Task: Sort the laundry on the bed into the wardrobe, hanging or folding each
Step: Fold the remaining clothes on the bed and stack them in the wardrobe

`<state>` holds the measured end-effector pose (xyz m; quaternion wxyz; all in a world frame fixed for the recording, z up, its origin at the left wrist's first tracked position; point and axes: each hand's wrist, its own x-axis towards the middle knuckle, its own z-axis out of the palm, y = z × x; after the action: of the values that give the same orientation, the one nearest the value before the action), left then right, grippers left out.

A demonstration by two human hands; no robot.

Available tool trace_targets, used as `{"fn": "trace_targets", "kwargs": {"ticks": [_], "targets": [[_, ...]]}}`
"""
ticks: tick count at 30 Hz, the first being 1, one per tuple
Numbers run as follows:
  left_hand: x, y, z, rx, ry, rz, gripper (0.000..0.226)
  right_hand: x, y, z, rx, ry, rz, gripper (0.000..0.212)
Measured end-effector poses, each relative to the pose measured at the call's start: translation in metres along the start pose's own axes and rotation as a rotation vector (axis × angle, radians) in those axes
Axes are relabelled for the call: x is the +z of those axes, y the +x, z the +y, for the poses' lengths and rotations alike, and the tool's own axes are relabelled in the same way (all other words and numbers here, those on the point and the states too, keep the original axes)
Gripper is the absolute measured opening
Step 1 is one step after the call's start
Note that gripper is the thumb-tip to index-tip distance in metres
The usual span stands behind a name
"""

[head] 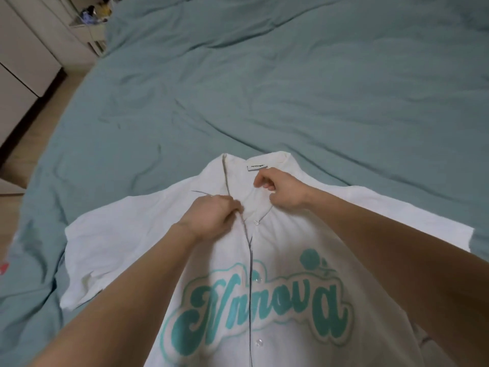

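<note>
White jersey [277,260] lies face up on the teal bed [291,88], collar away from the person, teal script across the chest. Left hand [211,218] pinches the left placket edge just below the collar. Right hand [280,189] grips the right placket edge near the neck label [256,166]. Top button [256,222] sits undone between the hands. White cabinets [23,56] stand at far left.

The shirt [277,255] is soft white matt cloth with small glossy plastic buttons [256,222] and flat teal print. The bed [291,88] wears rumpled matt teal cloth; the floor [39,120] looks wooden.
</note>
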<state>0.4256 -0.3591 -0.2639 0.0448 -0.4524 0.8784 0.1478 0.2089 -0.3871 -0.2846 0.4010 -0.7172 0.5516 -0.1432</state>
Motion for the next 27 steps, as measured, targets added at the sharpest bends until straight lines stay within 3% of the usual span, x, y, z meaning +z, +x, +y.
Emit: {"fn": "trace_targets", "kwargs": {"ticks": [3, 6, 12, 16, 21, 27], "targets": [[-0.008, 0.000, 0.008, -0.019, -0.145, 0.191, 0.023, 0.007, 0.004, 0.002, -0.113, -0.234, -0.170, 0.040], [-0.019, 0.002, 0.024, -0.046, -0.198, 0.285, 0.022, 0.008, 0.008, 0.005, -0.128, -0.330, -0.105, 0.020], [-0.018, 0.017, 0.031, -0.144, -0.254, 0.230, 0.009, -0.009, 0.002, 0.015, -0.128, -0.287, 0.034, 0.039], [-0.011, 0.021, 0.029, -0.115, -0.340, 0.197, 0.007, -0.015, -0.010, 0.027, -0.184, -0.469, -0.058, 0.047], [-0.009, 0.023, 0.030, -0.101, -0.418, 0.201, 0.008, -0.017, -0.008, 0.017, -0.216, -0.559, -0.172, 0.024], [-0.012, 0.023, 0.026, -0.086, -0.439, 0.208, 0.007, -0.016, 0.000, 0.012, -0.191, -0.441, -0.014, 0.006]]}}
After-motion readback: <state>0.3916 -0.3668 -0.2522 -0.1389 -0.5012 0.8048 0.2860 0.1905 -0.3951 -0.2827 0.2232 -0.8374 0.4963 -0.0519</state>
